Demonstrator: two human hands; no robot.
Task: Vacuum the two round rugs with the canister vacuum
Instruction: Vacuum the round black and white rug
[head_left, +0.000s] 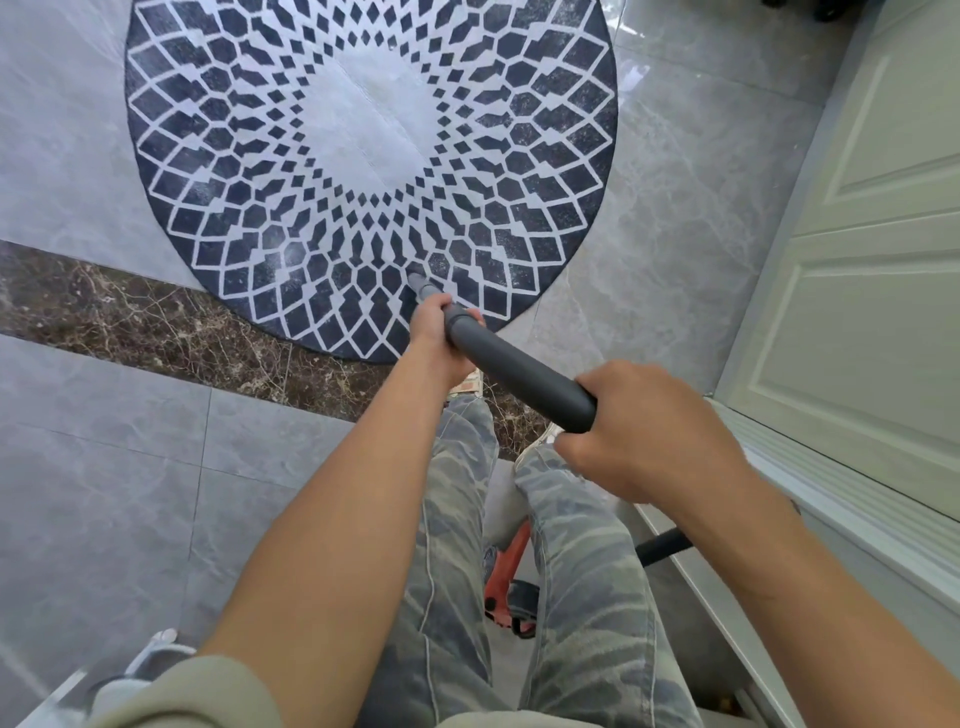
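Gripping wand, both hands; nozzle touching rug.

A home interior: polished grey floor tiles with a brown marble strip, a round patterned rug at upper centre, and a white panelled door along the right edge

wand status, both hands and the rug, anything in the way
Both gripping: left hand forward on wand, right hand at its rear end. Its nozzle tip down on round rug, near side. No object ahead; door close at right.
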